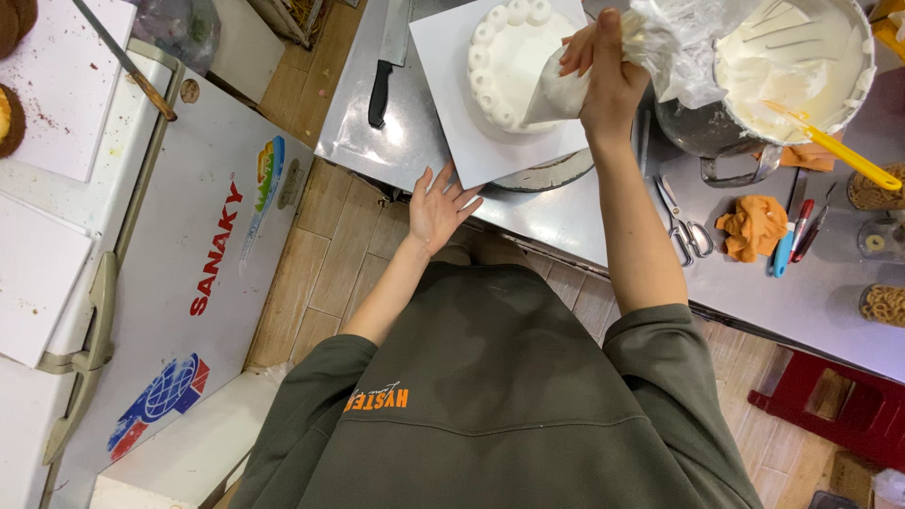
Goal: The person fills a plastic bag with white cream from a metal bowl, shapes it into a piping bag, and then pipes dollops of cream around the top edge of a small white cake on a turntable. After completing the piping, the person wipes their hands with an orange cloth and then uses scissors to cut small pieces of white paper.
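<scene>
Right hand squeezes soft piping bag over round white cake.

Stainless steel desk here, pretty crowded: black-handled knife, cake turntable under a white square board, big metal bowl of cream, scissors, a crumpled orange cloth, couple pens alongside.

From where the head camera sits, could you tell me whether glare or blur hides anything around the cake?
Head view: sharp and evenly lit; the white cake nearly washes out against its white board, though the piped border still reads; soft sheen on the steel table; right hand and left hand unblurred.
</scene>
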